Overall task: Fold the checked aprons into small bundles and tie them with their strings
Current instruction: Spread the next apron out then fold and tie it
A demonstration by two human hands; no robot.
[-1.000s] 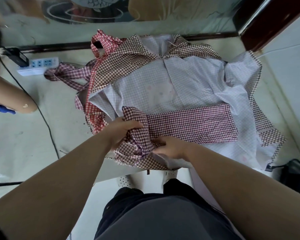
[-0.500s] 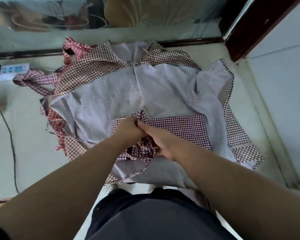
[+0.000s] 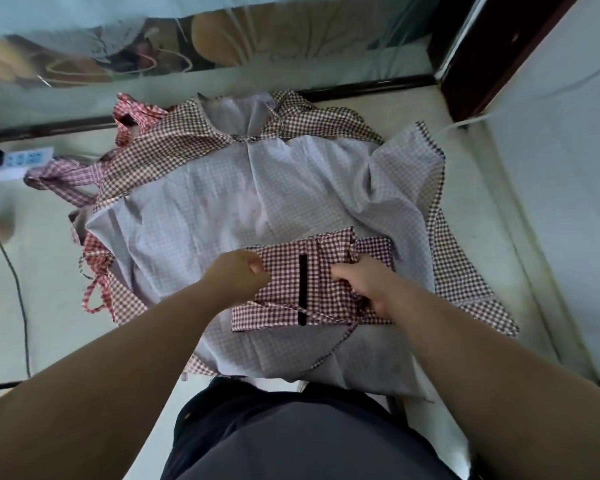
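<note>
Pale table [image 3: 471,216], seen from above, with a glossy reflective panel along its far edge and a dark door frame at the far right corner.

- Spread apron [image 3: 222,209]: lies flat across the table's middle, pale underside up, brown-checked border showing at its far and right edges. Creased, not folded.
- Red-checked apron [image 3: 96,252]: under the spread apron, sticking out towards the table's left edge; its straps lie bunched near the far left.
- Folded apron [image 3: 284,289]: a dark red checked rectangle that lies on the near half of the spread apron, a short way in from the near edge. Black strip [image 3: 302,289] runs down its face.
- String [image 3: 342,341]: thin, trails from the bundle's near right corner over the pale cloth towards the near edge.
- Left hand [image 3: 238,275]: at the bundle's left side. Grip pressed together, fingers curled, pinching the cloth edge.
- Right hand [image 3: 364,282]: on the bundle's right part. Grip curled round a bunched ridge of checked cloth; fingertips hidden in the folds.
- Power strip [image 3: 28,157]: at the far left corner. A dark cable [image 3: 18,289] runs along the left edge.
- Person's dark trousers [image 3: 291,438] at the near edge.
</note>
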